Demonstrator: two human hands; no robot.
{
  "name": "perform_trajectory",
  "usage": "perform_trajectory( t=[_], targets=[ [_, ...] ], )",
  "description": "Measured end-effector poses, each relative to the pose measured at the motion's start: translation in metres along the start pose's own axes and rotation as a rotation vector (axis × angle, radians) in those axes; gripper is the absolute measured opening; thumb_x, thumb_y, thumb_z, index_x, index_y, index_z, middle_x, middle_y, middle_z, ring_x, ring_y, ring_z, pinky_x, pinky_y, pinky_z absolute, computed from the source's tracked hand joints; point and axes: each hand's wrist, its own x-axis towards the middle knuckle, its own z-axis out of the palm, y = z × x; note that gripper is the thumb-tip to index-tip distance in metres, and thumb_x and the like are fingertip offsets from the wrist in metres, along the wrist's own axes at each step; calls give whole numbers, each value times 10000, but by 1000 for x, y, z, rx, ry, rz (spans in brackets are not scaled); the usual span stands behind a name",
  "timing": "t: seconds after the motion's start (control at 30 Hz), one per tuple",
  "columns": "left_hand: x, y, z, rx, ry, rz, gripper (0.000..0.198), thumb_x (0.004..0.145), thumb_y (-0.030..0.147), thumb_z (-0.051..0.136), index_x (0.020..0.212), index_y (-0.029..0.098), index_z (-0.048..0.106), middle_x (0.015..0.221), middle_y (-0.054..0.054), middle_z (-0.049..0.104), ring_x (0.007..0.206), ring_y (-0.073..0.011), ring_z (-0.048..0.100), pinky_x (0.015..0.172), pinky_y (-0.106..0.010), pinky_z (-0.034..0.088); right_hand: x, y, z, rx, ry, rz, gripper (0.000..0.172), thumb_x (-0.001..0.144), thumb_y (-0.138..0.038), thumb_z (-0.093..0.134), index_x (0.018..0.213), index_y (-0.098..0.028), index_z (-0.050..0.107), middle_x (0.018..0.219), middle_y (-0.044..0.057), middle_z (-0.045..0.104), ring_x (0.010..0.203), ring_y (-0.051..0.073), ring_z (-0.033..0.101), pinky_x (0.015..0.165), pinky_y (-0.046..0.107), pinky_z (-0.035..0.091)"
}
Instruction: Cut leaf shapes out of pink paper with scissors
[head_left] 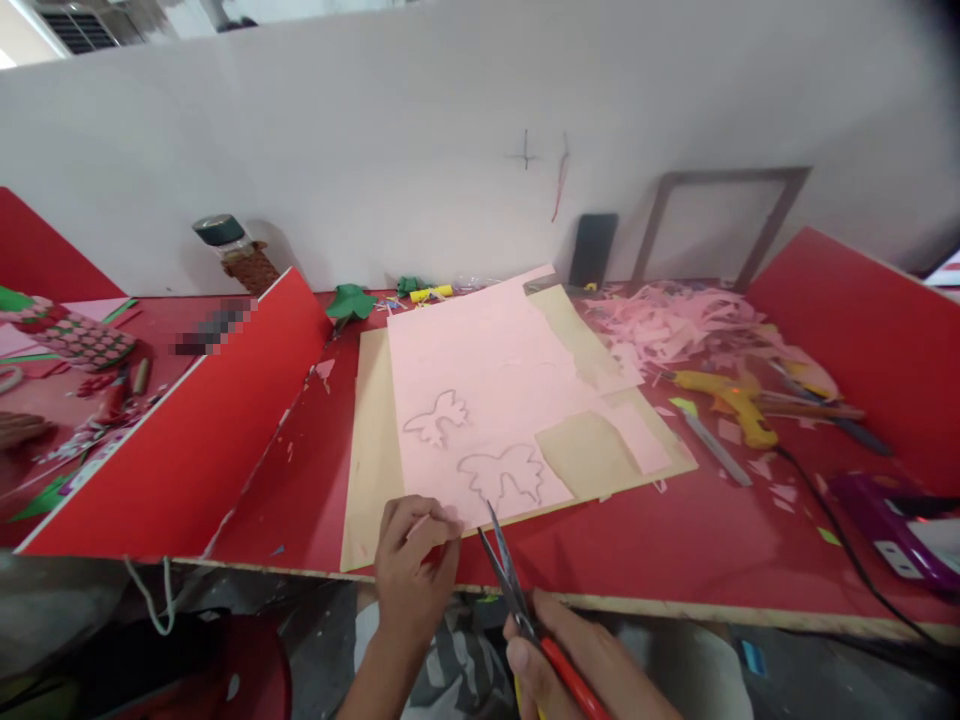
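A large pink paper sheet lies over a cream board on the red table. Two shapes with wavy, pointed outlines are drawn in its lower part. At the sheet's lower left edge, my left hand has its fingers bent together, with pink paper between thumb and fingers. Scissors with red and yellow handles are in my right hand. Their blades are parted and point up to the sheet's near edge, just below the right-hand drawn shape.
Pink paper scraps are heaped at the back right. Nearby lie a yellow glue gun and a craft knife. A purple device is at the right. Red dividers flank the workspace. A phone leans on the wall.
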Motion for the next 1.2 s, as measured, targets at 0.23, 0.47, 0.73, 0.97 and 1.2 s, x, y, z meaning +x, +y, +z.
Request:
perform_trajectory(
  t=[0.23, 0.47, 0.73, 0.97, 1.2],
  targets=[
    [-5, 1, 6, -50, 0, 82, 261, 820, -35, 669, 744, 190, 562, 854, -23, 584, 877, -155, 545, 736, -286, 484, 22, -16, 9, -5, 1, -20, 374, 920, -610, 535, 950, -238, 518, 702, 41, 672, 642, 222, 666, 552, 262, 470],
    [-8, -2, 8, -51, -11, 122, 281, 778, -69, 695, 772, 188, 583, 867, -32, 610, 910, -173, 553, 771, -316, 520, 29, -23, 6, -20, 23, -34, 379, 932, -616, 534, 942, -237, 516, 674, 30, 660, 575, 206, 638, 544, 271, 454],
    [-8, 0, 8, -44, 7, 126, 284, 787, -57, 678, 754, 201, 563, 839, -20, 602, 880, -172, 557, 733, -314, 531, 39, -14, 16, -139, 130, -15, 349, 927, -590, 501, 868, -247, 515, 709, 53, 677, 739, 274, 695, 676, 330, 471],
    [-8, 0, 9, -49, 5, 125, 265, 791, -38, 688, 770, 201, 576, 830, -24, 622, 872, -175, 575, 763, -332, 542, 35, -9, 21, -30, 109, 40, 416, 892, -647, 552, 835, -236, 537, 657, 33, 618, 688, 235, 665, 627, 303, 487],
    [-9, 0, 7, -100, 29, 120, 238, 830, -21, 630, 788, 208, 582, 832, -23, 630, 854, -168, 596, 737, -340, 546, 26, -16, 21, 178, 19, -42, 634, 875, -820, 422, 986, -208, 546, 747, 31, 614, 648, 182, 618, 591, 274, 482]
  ],
)
